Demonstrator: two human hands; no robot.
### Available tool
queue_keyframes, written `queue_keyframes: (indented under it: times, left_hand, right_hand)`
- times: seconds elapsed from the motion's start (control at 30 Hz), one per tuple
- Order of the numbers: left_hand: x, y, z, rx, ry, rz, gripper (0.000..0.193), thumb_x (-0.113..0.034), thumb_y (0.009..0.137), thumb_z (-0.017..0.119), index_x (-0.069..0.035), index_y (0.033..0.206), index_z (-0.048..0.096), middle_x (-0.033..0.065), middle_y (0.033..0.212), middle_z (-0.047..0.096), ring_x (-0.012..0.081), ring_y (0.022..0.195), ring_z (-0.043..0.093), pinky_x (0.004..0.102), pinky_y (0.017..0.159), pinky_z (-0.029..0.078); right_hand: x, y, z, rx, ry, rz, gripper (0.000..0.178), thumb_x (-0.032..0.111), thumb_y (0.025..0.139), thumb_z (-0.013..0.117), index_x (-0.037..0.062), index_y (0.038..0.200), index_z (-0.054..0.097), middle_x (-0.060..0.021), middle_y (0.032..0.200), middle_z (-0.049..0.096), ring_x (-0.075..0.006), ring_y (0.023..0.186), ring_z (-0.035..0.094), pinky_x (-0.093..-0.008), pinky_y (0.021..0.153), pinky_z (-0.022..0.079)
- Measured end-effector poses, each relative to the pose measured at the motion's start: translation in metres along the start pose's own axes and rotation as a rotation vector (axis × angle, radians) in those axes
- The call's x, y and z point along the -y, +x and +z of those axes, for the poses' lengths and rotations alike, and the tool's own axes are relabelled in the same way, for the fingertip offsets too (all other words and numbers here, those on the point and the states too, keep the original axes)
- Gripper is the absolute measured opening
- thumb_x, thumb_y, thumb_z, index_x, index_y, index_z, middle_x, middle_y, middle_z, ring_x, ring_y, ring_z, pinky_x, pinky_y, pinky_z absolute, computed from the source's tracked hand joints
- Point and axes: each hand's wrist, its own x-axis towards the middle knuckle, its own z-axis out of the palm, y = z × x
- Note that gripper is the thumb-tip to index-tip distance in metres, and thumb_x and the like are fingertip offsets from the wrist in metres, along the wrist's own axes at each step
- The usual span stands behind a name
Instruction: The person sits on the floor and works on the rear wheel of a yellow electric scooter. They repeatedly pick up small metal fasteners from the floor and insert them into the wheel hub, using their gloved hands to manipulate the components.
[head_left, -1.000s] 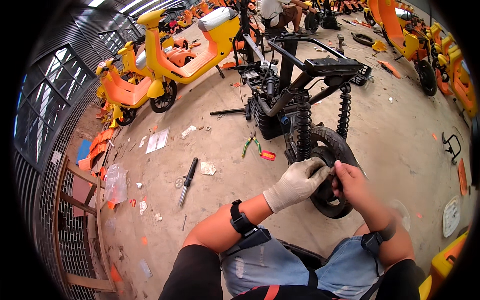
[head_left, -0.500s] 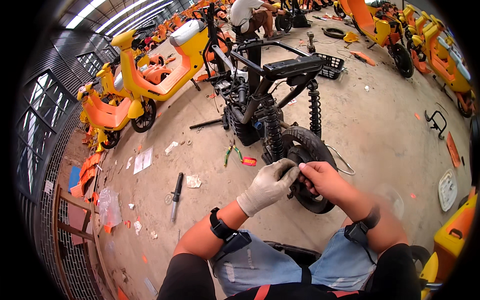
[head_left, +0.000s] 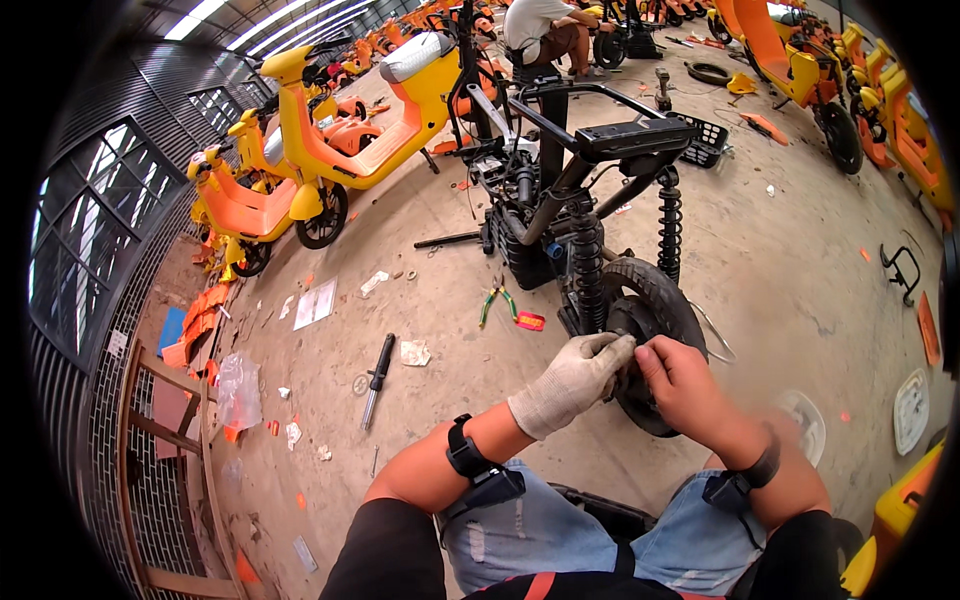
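At the front of the wheel (head_left: pixel 660 315), left hand (head_left: pixel 565 390), in a pale knit glove, has thumb and fingertips drawn into a narrow pinch; whatever may lie between them is too small to make out. Right hand (head_left: pixel 690 390), bare, is close beside it: thumb pressed toward the curled index finger, other fingers folded; contents of this grip likewise cannot be told. Both sets of fingertips nearly meet; contact with the wheel not determinable from this angle.

Wheel position: upright, below the tail of a stripped black scooter frame (head_left: pixel 630 138), partly covered by the hands. One coil-spring shock absorber (head_left: pixel 587 275) stands at its left, a second shock absorber (head_left: pixel 669 230) behind and to the right. Dark forearm straps (head_left: pixel 465 455) on both arms, each with a small box.

Floor, left of wheel: green-handled pliers (head_left: pixel 496 292), red tag (head_left: pixel 531 321) just beside; farther left, crumpled white scrap (head_left: pixel 415 353), then black-and-silver telescopic strut (head_left: pixel 379 380). Far left: clear plastic bag (head_left: pixel 239 390) near a wooden frame (head_left: pixel 163 431).

Beyond the scooter frame: black plastic basket (head_left: pixel 707 145) to the right, loose tyre (head_left: pixel 705 78) farther back, seated co-worker (head_left: pixel 530 22) in a light shirt. Upper left: parked yellow-and-orange scooter (head_left: pixel 380 160).
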Motion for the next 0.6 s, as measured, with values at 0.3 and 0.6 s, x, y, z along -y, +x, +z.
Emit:
queue_keyframes:
  times: [0.3, 0.6]
  left_hand:
    - [-0.007, 0.000, -0.001, 0.008, -0.123, -0.155, 0.035, -0.039, 0.098, 0.057, -0.007, 0.085, 0.053, -0.0051, 0.055, 0.035, 0.0064, 0.043, 0.033, 0.0237, 0.041, 0.027]
    - [0.006, 0.015, -0.018, 0.031, 0.325, 0.183, 0.041, -0.041, 0.100, 0.054, -0.002, 0.111, 0.061, -0.0016, 0.076, 0.054, 0.0057, 0.068, 0.048, 0.0235, 0.059, 0.042]
  right_hand:
    - [-0.007, 0.005, 0.008, -0.150, -0.245, -0.286, 0.012, 0.012, 0.093, 0.060, 0.0005, 0.092, 0.058, -0.0170, 0.084, 0.059, -0.0378, 0.077, 0.058, -0.0427, 0.069, 0.048]
    - [-0.011, 0.007, 0.008, -0.048, 0.027, 0.051, 0.016, 0.014, 0.093, 0.063, -0.0015, 0.096, 0.060, -0.0172, 0.087, 0.064, -0.0317, 0.078, 0.062, -0.0376, 0.070, 0.049]
